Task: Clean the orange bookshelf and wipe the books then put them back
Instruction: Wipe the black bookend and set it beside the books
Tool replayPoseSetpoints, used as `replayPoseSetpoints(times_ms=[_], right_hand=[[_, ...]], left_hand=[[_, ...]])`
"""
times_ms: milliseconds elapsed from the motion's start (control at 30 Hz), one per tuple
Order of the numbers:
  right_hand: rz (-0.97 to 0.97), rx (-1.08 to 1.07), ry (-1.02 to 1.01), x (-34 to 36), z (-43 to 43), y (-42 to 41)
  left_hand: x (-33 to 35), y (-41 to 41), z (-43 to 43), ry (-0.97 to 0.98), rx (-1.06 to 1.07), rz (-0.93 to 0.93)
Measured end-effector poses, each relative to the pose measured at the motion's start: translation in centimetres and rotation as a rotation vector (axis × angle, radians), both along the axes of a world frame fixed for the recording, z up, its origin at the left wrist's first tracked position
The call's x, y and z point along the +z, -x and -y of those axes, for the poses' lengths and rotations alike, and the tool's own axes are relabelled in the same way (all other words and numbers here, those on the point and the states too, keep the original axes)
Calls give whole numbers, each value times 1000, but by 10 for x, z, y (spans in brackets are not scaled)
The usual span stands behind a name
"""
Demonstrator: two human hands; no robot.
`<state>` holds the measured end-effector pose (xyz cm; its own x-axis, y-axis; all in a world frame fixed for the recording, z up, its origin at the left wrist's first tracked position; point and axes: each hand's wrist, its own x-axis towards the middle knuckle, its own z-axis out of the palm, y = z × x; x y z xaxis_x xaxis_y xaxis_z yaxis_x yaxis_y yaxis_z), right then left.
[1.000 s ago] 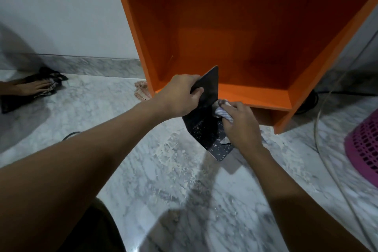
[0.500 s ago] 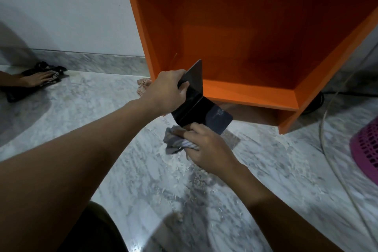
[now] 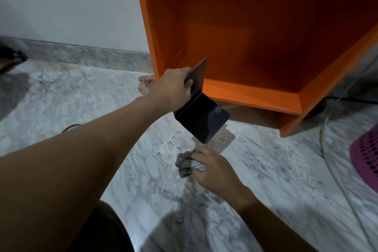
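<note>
Over the marble floor (image 3: 81,98), the left hand (image 3: 174,88) grips the upright plate of a black L-shaped bookend (image 3: 201,118). It holds the bookend in the air just in front of the lower left corner of the orange bookshelf (image 3: 255,92), with the other plate sloping down toward the right hand (image 3: 212,168). That hand, below the bookend and clear of it, is curled round a crumpled grey striped cloth (image 3: 185,166). Further right, a pale cable (image 3: 322,143) trails past the bookshelf's side, near a pink perforated basket (image 3: 366,155).
</note>
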<state>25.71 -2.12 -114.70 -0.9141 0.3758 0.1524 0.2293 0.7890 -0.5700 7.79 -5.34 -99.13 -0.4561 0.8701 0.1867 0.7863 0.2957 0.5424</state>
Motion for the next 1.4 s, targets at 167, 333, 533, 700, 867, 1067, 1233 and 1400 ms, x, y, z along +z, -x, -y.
replayPoseSetpoints(times_ms=[167,333,533,700,867,1067,1233,1400], right_hand=[[-348,-103,-105,50,-39,14],[-413,-473,-52,62,-86,13],[-284,-477,-73,37,-102,9],[-111,-373,-165,14,-86,13],[134,53,-125,5,-29,18],[-61,217,-68,18,-2,34],[-294,-172,-18,30,-39,29],[-294,-561,-35,40,-77,27]], left_hand=[[-1,0,-2,16,-51,-38],[-3,-1,0,29,-108,-47],[-2,4,3,7,-164,-24],[-2,4,5,11,-238,-15],[-6,7,4,15,-211,-47],[-6,6,1,9,-213,-63],[-8,13,5,-4,-205,-68],[-6,9,7,-7,-224,-66]])
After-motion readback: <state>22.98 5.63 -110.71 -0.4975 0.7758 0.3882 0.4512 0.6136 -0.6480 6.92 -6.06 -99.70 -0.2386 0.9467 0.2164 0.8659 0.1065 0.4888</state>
